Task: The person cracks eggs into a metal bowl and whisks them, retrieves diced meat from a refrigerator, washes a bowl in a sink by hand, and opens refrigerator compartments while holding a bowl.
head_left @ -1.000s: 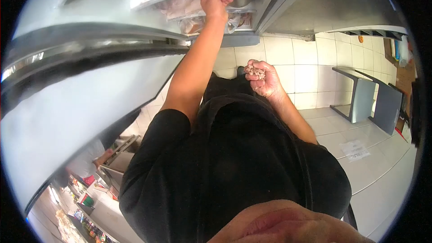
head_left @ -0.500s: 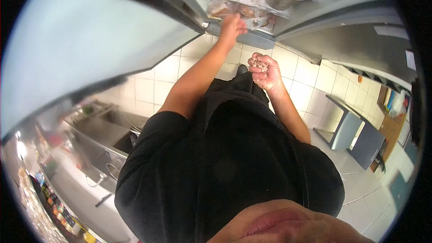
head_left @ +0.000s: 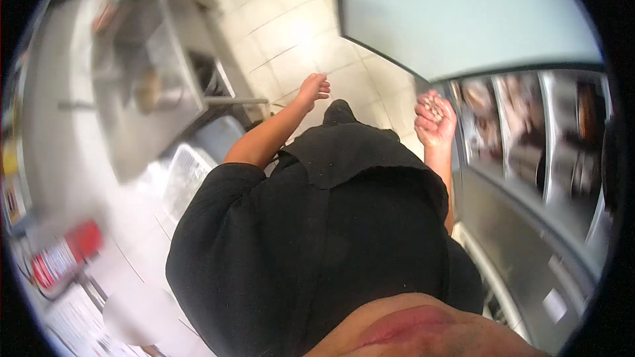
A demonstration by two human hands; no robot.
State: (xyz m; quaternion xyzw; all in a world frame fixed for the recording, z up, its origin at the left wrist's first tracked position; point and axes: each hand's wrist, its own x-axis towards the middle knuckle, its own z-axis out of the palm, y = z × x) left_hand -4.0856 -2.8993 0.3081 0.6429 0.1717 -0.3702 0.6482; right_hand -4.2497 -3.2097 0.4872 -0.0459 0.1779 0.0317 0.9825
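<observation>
Now the left hand (head_left: 313, 90) has withdrawn from the fridge shelves (head_left: 548, 129).

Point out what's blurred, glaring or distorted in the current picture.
Head view: the sink and fridge shelves are smeared by blur, while the shirt looks clearer; head view: crumbled food in the right hand is too soft to identify; head view: glare whitens the floor; head view: wide-lens bending, dark rounded corners.
</observation>
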